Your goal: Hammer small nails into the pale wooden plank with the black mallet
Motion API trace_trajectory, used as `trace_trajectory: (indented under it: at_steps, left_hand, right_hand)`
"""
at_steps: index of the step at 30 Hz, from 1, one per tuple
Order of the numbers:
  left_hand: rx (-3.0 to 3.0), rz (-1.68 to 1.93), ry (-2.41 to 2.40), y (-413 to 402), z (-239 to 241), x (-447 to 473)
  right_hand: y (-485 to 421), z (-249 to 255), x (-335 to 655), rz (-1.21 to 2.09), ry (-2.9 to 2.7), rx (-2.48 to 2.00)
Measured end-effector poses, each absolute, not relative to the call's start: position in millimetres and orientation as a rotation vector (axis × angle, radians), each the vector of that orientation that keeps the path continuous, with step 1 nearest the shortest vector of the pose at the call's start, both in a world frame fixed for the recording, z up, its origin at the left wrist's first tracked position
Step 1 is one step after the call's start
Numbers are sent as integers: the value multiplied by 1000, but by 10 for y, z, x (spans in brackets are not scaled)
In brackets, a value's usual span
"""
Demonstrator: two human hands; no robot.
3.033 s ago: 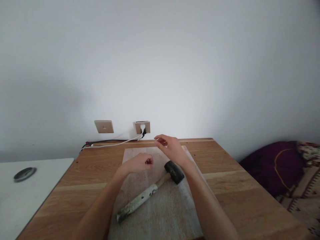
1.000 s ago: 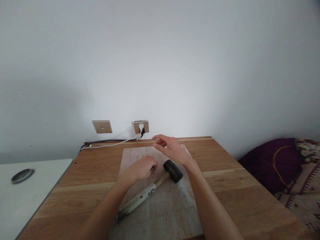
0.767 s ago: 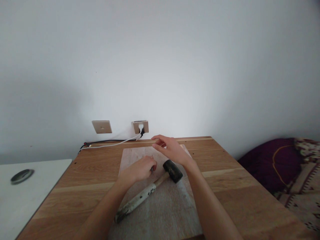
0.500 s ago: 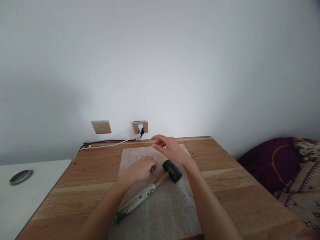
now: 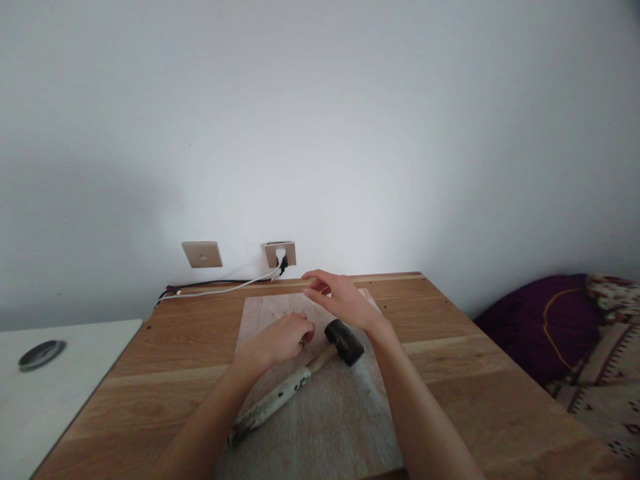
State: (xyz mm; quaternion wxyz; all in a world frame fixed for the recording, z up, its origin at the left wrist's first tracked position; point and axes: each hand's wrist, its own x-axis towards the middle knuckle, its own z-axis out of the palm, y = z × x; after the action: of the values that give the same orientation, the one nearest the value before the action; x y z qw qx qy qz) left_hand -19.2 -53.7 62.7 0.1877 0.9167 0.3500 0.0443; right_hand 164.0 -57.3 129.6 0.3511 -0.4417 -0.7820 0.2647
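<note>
A rubber mallet (image 5: 345, 342) with a black head and a worn, white-painted handle lies slantwise on a thin greyish wooden board (image 5: 325, 427). Just above the mallet's handle, my left hand (image 5: 280, 339) is closed, fingers curled down close to the board. A tiny shiny bit shows at its fingers, too small to name. My right hand (image 5: 345, 300) is held past the mallet head, over the board's far part, with fingers stretched and thumb apart, holding nothing visible. Small dark specks lie on the board beyond my left hand.
The board rests on a wooden table (image 5: 480, 373) against a white wall. Cables (image 5: 225, 289) run along the back edge to a wall socket (image 5: 273, 255). A white surface (image 5: 65, 400) with a dark round object (image 5: 42, 355) stands left; a purple cushion (image 5: 540, 323) lies right.
Hardly anything differs. My left hand has shifted very slightly at the fingertips; my right hand and the mallet stay in place.
</note>
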Motion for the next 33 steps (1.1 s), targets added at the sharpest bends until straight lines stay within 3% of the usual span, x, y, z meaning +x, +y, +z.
trace_trajectory:
  at_steps: [33]
  left_hand:
    - [2583,115,1022,-549,716,-208]
  right_hand:
    - [-559,1292,1651,698,-2034,-1162]
